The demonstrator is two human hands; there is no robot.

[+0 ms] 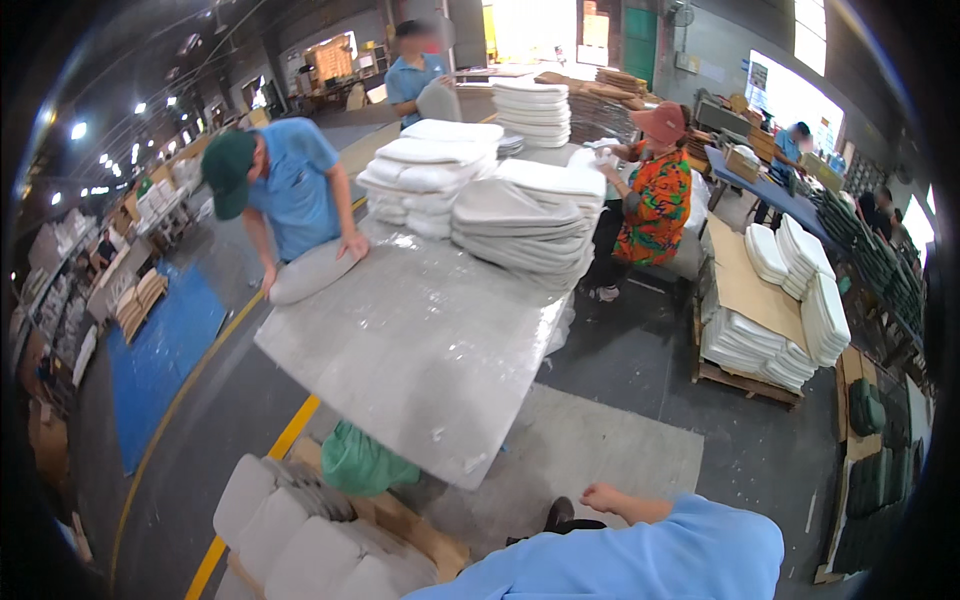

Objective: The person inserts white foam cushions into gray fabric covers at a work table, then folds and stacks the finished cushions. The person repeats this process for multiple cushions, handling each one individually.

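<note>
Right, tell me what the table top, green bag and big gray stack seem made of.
Table top: looks covered in plastic film, glossy, judging by the sharp glints and wrinkles; what lies beneath is unclear.
Green bag: probably thin plastic, slightly shiny, from its crinkled folds, though woven fabric is possible.
Big gray stack: matte, soft fabric, perhaps over foam, judging by its rounded, sagging layers.

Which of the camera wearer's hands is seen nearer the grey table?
Right, the only one showing: the right hand is apart from the grey table, right of its near corner. The left hand is out of view, so its distance is unknown.
</note>
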